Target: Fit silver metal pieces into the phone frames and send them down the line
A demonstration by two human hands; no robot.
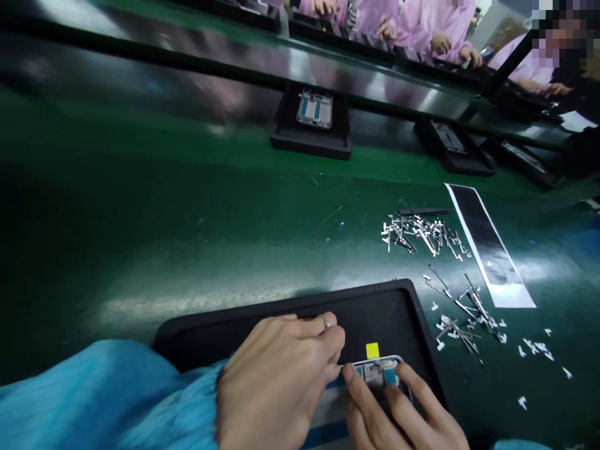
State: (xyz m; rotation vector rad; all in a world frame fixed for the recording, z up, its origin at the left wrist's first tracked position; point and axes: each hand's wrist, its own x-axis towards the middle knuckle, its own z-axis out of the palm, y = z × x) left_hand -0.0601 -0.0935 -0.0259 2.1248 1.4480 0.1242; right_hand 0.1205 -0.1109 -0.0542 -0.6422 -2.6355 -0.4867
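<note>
A phone frame (pixel 375 373) with a silver rim and blue strips lies in a black tray (pixel 370 312) in front of me. From its upper edge sticks out a yellow tab (pixel 372 350). My left hand (pixel 281 381), a ring on one finger, is closed over the frame's left part; its fingertips are curled under, and whatever they pinch is hidden. My right hand (pixel 403 415) grips the frame, with fingertips on its upper edge and right corner. Both hands cover much of the frame.
Right of the tray lie loose thin metal strips (pixel 473 306), another pile of strips (pixel 424 234), dark tweezers (pixel 424 211) and a black-and-white sheet (pixel 487 244). Farther off are several black trays with phone frames (pixel 315 109). Across the line, people in pink sleeves (pixel 454 28) work.
</note>
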